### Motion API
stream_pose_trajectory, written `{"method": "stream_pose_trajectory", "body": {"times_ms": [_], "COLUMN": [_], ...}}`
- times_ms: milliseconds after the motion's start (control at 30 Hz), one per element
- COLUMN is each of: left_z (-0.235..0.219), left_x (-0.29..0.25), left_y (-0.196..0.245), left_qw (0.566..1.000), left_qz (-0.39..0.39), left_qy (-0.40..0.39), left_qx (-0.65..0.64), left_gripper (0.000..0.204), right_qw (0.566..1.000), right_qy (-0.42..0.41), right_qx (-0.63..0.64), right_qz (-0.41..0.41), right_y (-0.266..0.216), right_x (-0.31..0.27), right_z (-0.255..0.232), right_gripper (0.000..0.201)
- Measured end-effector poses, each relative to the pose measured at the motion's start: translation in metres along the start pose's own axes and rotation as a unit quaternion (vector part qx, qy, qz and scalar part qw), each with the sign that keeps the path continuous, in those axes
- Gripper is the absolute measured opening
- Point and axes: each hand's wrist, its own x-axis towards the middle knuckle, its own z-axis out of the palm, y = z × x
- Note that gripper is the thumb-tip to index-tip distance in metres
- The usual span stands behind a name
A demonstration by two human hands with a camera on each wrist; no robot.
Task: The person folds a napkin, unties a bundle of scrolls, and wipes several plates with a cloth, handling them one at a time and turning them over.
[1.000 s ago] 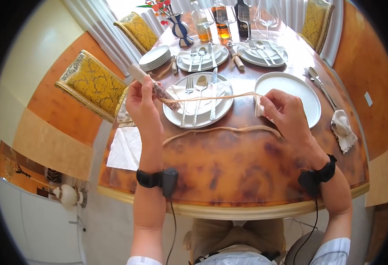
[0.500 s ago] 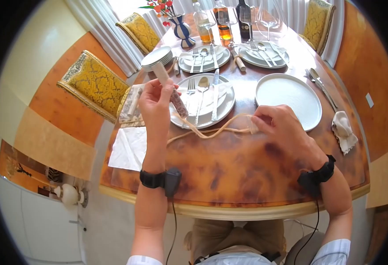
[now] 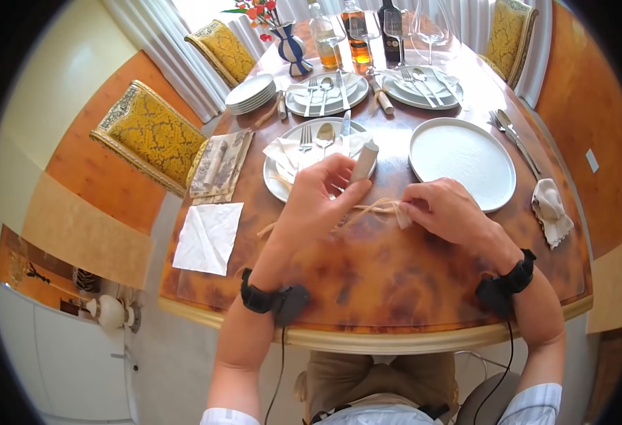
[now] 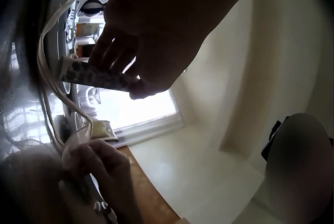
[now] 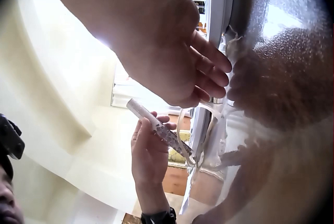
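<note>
My left hand (image 3: 318, 202) grips a rolled napkin (image 5: 162, 131), pale at one end and patterned at the other, over the front edge of the cutlery-laden plate (image 3: 272, 180). In the head view only the pale end of the roll rises above my thumb. Beige ribbon (image 3: 376, 206) runs in loose strands between the hands, close over the wooden table. Fingers and thumb of my right hand (image 3: 447, 209) pinch the ribbon's end by a small whitish piece. From the left wrist view, the ribbon (image 4: 44, 62) loops down past the roll to the right hand (image 4: 112, 174).
A bare white plate (image 3: 463, 163) lies just beyond my right hand. Fork and knife (image 3: 516, 142) and a bunched cloth (image 3: 552, 211) are at the right. To the left lie a white paper napkin (image 3: 208, 237) and patterned cloths (image 3: 234, 159). Bottles (image 3: 357, 39) and wine glasses stand farther back.
My left hand has brought the roll right and down, toward the right hand, and turned it. The ribbon, stretched taut before, now hangs slack in loops. My right hand has shifted slightly lower.
</note>
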Motion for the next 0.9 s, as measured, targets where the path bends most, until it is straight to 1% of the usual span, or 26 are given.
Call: {"method": "stream_pose_trajectory", "body": {"times_ms": [67, 200, 300, 367, 400, 467, 567, 667, 700, 800, 900], "left_z": [0.003, 0.006, 0.008, 0.010, 0.011, 0.013, 0.022, 0.026, 0.027, 0.029, 0.028], "left_x": [-0.001, -0.003, -0.003, -0.003, -0.004, -0.005, -0.009, -0.012, -0.013, -0.013, -0.013], "left_y": [-0.001, 0.001, -0.003, -0.004, -0.003, 0.001, -0.001, 0.000, 0.000, 0.002, 0.003], "left_qw": [0.999, 0.999, 0.999, 0.998, 0.997, 0.995, 0.994, 0.987, 0.986, 0.985, 0.984], "left_qz": [-0.002, -0.005, -0.005, -0.011, -0.008, -0.002, 0.007, 0.046, 0.048, 0.049, 0.046], "left_qy": [-0.032, -0.046, -0.052, -0.064, -0.067, -0.075, -0.091, -0.130, -0.134, -0.143, -0.145], "left_qx": [-0.004, 0.009, 0.015, 0.018, 0.034, 0.066, 0.051, 0.085, 0.084, 0.083, 0.090], "left_gripper": [0.022, 0.022, 0.022, 0.022, 0.023, 0.024, 0.023, 0.023, 0.023, 0.023, 0.022], "right_qw": [1.000, 1.000, 1.000, 0.999, 0.999, 0.999, 0.999, 0.998, 0.998, 0.998, 0.999], "right_qy": [0.001, -0.004, -0.006, -0.027, -0.038, -0.025, -0.015, -0.025, -0.030, -0.012, -0.018], "right_qx": [-0.002, -0.006, -0.016, -0.013, -0.011, -0.021, -0.030, -0.047, -0.055, -0.043, -0.036], "right_qz": [-0.011, -0.004, -0.021, -0.013, -0.008, -0.021, -0.027, -0.014, -0.007, -0.034, -0.029], "right_y": [0.003, 0.002, 0.006, 0.005, 0.004, 0.007, 0.008, 0.009, 0.011, 0.014, 0.008], "right_x": [0.000, 0.000, 0.000, 0.000, -0.001, -0.002, -0.003, -0.003, -0.003, -0.003, -0.004], "right_z": [0.002, 0.002, 0.006, 0.003, 0.002, 0.005, 0.008, 0.009, 0.010, 0.012, 0.008], "right_gripper": [0.017, 0.017, 0.015, 0.016, 0.016, 0.017, 0.020, 0.021, 0.022, 0.021, 0.020]}}
